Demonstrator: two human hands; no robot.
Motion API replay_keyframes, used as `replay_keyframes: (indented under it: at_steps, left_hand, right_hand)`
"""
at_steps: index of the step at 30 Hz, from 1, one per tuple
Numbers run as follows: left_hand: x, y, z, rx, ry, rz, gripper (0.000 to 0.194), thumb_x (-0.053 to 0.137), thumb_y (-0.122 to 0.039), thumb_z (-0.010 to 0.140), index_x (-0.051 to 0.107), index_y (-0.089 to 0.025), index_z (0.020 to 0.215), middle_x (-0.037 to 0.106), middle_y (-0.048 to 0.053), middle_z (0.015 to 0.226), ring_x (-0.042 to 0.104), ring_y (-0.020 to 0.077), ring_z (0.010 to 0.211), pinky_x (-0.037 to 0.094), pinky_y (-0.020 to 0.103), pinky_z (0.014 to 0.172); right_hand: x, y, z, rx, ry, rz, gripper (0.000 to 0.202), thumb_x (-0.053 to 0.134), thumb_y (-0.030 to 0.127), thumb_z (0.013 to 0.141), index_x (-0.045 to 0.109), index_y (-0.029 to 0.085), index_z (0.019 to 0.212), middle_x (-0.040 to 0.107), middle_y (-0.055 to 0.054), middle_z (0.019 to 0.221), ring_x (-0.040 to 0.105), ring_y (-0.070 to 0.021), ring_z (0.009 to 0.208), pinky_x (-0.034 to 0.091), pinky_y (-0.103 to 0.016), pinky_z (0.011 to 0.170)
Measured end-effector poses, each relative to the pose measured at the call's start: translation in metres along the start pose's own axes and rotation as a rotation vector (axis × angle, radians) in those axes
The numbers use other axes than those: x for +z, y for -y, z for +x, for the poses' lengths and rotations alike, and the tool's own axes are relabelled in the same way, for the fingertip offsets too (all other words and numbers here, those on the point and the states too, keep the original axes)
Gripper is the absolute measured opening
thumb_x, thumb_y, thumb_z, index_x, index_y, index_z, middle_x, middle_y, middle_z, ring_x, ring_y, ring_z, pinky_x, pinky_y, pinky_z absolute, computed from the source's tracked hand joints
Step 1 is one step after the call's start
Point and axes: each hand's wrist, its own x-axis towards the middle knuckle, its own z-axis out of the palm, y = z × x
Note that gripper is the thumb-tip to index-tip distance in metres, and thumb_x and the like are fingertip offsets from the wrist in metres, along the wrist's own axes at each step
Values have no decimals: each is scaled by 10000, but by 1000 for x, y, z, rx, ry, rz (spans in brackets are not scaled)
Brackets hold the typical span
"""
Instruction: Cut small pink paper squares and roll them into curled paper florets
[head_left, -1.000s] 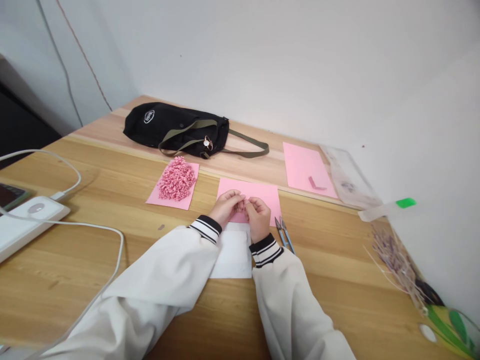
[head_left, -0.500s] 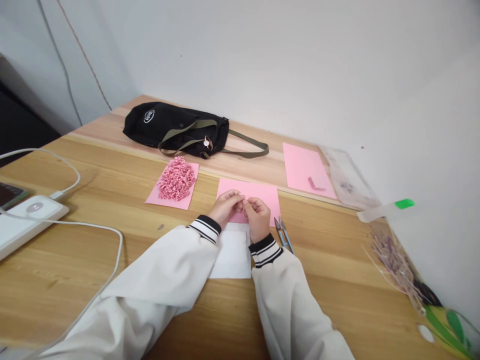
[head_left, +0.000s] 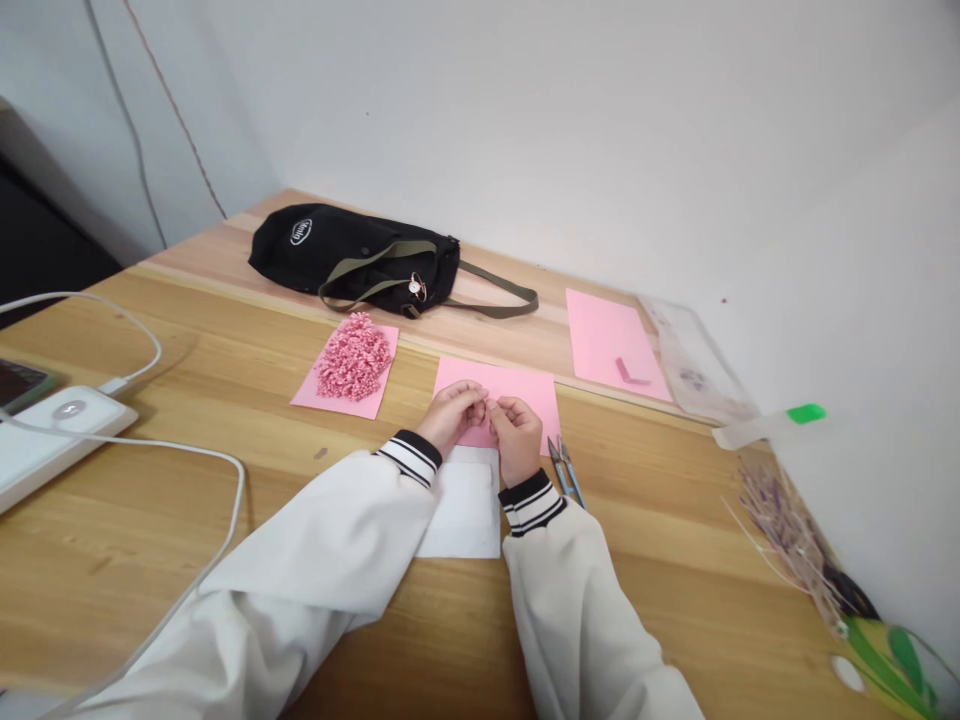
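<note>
My left hand [head_left: 454, 415] and my right hand [head_left: 516, 436] meet fingertip to fingertip, both pinched closed. Whatever lies between the fingers is too small to make out. Beneath them is a sheet of pink paper [head_left: 536, 395], with white paper [head_left: 459, 510] in front of it, between my forearms. Blue-handled thread snips [head_left: 566, 470] lie just right of my right hand, blades pointing away. Left of my hands, a heap of small pink bead-like flower pieces [head_left: 352, 358] rests on another pink sheet [head_left: 367, 406].
A black bag [head_left: 352, 255] with olive straps lies at the back. Another pink sheet [head_left: 611, 335] and a clear plastic bag [head_left: 697, 360] are back right. Dried stems [head_left: 784, 520] lie along the right edge. A white power bank [head_left: 56, 445] with a cable [head_left: 187, 449] sits left.
Hardly anything differs: my hands stay pinched together in the same place, with a slight shift of the fingers. The view has moved very slightly.
</note>
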Motion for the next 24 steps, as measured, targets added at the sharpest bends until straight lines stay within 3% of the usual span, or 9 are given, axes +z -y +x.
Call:
replay_keyframes:
  at_steps: [7, 24]
  left_hand:
    - [-2, 2, 1, 9, 20, 13, 146, 654, -173, 627, 514, -135, 607, 494, -37, 418, 425, 53, 394, 295, 178, 437]
    - [-3, 5, 3, 26, 23, 66, 191, 678, -222, 616, 508, -142, 649, 493, -51, 421, 418, 48, 387, 295, 176, 445]
  right_hand:
    - [-2, -4, 2, 21, -15, 19, 258, 672, 353, 591, 510, 159, 645, 447, 88, 418, 352, -42, 369, 261, -185, 364]
    - [-3, -6, 3, 41, -21, 43, 225, 661, 319, 613, 505, 161, 647, 425, 96, 422, 328, -36, 368, 241, -181, 363]
